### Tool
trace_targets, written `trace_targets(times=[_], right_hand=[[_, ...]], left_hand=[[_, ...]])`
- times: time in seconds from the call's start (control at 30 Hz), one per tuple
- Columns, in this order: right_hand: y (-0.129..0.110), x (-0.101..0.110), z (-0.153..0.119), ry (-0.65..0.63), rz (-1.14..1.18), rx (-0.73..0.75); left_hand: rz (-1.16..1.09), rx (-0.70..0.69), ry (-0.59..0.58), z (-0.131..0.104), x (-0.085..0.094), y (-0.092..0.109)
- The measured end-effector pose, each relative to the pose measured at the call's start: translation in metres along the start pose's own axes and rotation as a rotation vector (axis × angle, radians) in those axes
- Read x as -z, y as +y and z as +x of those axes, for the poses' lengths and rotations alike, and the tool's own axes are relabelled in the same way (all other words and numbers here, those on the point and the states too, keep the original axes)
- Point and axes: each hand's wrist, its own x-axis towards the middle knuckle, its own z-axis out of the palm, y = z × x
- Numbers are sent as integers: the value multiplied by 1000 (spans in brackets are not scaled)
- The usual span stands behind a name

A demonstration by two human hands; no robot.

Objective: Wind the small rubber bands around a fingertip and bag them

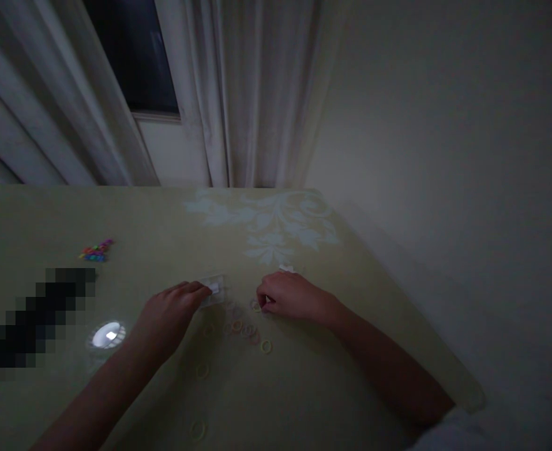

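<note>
My left hand (175, 308) rests at a clear flat case (216, 289), its fingers together over the case's left side, where a small white piece shows. My right hand (285, 294) is to the right of the case, thumb and fingertips pinched at a small pale ring (256, 305) low over the table. Several thin rings lie between and below the hands, among them a yellowish ring (266, 346), an orange ring (237, 325), and single rings (203, 371) nearer me. A small white item (286, 269) lies just behind my right hand.
Small coloured pieces (96, 252) lie in a heap at the left of the table (154, 219). A round clear shiny object (109, 336) stands beside my left forearm. A dark pixelated area covers the far left. Curtains and a wall stand behind; the table's edge slants along the right.
</note>
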Motion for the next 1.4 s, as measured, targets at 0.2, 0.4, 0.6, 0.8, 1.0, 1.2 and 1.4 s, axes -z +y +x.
trace_targets(times=[0.2, 0.4, 0.6, 0.8, 1.0, 1.2, 1.4], right_hand=[[-12, -9, -1, -11, 50, 124], [-25, -20, -1, -54, 64, 102], [-20, -24, 1, -37, 27, 84], [-19, -29, -2, -72, -22, 68], [-16, -17, 0, 65, 196, 97], [-25, -19, 5, 145, 632, 112], [-31, -32, 9, 104, 813, 92]], left_hand=[[-264, -56, -18, -11, -7, -1], [-421, 11, -103, -24, -27, 14], [-432, 78, -46, -31, -43, 16], [-764, 147, 99, -30, -57, 19], [-968, 85, 263, -33, -37, 29], [-1024, -38, 380, -36, -32, 33], [-1036, -165, 428, -36, -41, 32]])
